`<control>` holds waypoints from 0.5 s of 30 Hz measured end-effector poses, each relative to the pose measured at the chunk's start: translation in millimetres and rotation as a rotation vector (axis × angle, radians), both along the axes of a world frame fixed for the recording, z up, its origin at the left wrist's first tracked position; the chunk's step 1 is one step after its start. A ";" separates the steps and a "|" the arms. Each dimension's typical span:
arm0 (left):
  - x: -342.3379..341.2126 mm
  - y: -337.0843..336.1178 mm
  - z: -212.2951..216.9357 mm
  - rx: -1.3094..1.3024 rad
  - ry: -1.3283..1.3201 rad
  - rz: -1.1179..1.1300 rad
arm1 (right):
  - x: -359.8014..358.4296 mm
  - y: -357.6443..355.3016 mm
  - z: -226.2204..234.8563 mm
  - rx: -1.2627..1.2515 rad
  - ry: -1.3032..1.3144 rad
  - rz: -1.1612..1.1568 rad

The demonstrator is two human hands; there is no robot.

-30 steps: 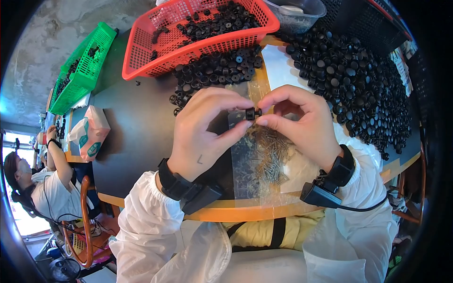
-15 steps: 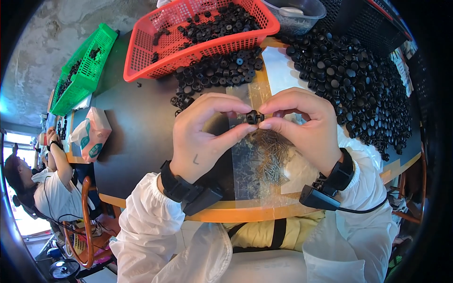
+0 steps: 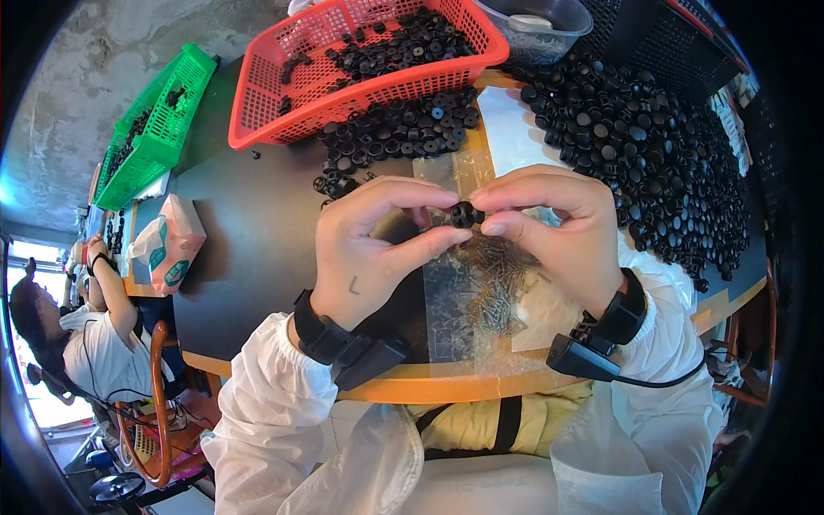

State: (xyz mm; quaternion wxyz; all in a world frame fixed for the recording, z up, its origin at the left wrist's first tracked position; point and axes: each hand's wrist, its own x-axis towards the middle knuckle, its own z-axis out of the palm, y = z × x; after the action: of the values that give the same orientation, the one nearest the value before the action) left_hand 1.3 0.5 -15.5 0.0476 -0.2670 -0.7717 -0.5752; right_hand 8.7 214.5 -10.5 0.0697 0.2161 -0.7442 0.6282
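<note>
A small round black plastic part (image 3: 463, 215) is held between both hands above the table. Thumb and forefinger of my left hand (image 3: 365, 245) pinch its left side. My right hand (image 3: 558, 227) pinches it from the right, fingertips closed close to the other hand's. The part's exact make is partly hidden by the fingertips. Below the hands lies a loose heap of small metal springs or screws (image 3: 498, 305), too fine to tell which, on a clear plastic sheet (image 3: 446, 335).
A red basket (image 3: 266, 129) of black parts stands at the back, with more black rings (image 3: 378, 142) before it. Many black caps (image 3: 635, 146) are piled at right. A clear tub (image 3: 549, 39), a tissue pack (image 3: 180, 245) and a green basket (image 3: 150, 163) stand around. A person (image 3: 94, 343) sits at left.
The black part has turned slightly between my fingertips, showing more of its round face. Both hands otherwise stay in nearly the same place.
</note>
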 end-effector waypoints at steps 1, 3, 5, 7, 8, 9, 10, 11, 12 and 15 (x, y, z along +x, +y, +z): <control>0.1 0.2 0.4 -0.001 0.000 0.001 | -0.8 1.1 -0.7 0.004 0.009 0.025; 0.5 0.9 1.3 0.018 0.002 -0.003 | -0.4 -3.1 2.9 -0.037 -0.061 0.014; -2.3 -1.4 2.6 -0.006 0.051 -0.032 | -0.2 -3.9 6.3 -0.076 -0.131 0.002; -3.5 -1.3 1.5 -0.028 0.097 -0.063 | -2.9 -1.7 6.0 -0.055 -0.267 0.153; -3.4 -0.4 1.3 -0.023 0.083 -0.086 | -4.3 0.4 3.2 -0.055 -0.269 0.151; -2.9 0.1 2.8 -0.018 0.074 -0.109 | -5.3 3.5 1.0 0.121 -0.114 0.229; -3.0 -0.1 3.0 -0.018 0.075 -0.110 | -5.4 6.1 -0.8 0.297 0.042 0.305; -3.7 -0.5 2.2 -0.024 0.091 -0.175 | -2.4 7.4 -1.4 0.308 0.037 0.336; -4.4 -1.7 1.2 -0.032 0.106 -0.236 | -1.8 6.4 2.1 0.306 0.037 0.338; 2.8 8.5 -1.0 0.157 0.032 -0.157 | -1.4 5.4 12.3 0.319 0.094 0.349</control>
State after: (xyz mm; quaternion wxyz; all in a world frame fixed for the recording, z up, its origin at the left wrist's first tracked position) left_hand 4.1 9.0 -16.4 0.0355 -0.3310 -0.7001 -0.6317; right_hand 7.3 219.9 1.8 -0.0405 0.3789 -0.7812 0.4944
